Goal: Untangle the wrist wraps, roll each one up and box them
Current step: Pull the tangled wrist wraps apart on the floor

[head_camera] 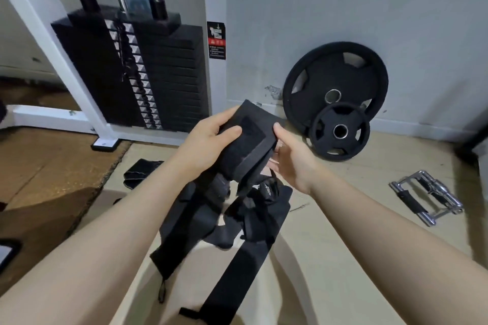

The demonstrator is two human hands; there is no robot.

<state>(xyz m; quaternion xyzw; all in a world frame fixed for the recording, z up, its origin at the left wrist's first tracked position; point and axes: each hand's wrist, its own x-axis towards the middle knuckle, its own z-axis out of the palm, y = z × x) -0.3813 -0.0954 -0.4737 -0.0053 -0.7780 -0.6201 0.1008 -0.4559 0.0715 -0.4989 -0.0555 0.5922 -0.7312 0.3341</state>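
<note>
The left hand point(208, 140) gripped the upper end of a black wrist wrap point(245, 140), thumb pressed on its front face. The right hand point(293, 158) pinched the same wrap at its right edge. The tangled straps point(224, 214) hung below both hands over the floor point(343, 232). Another wrap point(140, 171) lay apart on the floor, left of them. Two weight plates point(335, 103) leaned against the wall point(369, 8).

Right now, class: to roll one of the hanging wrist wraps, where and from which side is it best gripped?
Probably the long strap by its free lower end, from the right: it hangs straight, clear of the tangle. Both hands hold the top.
</note>
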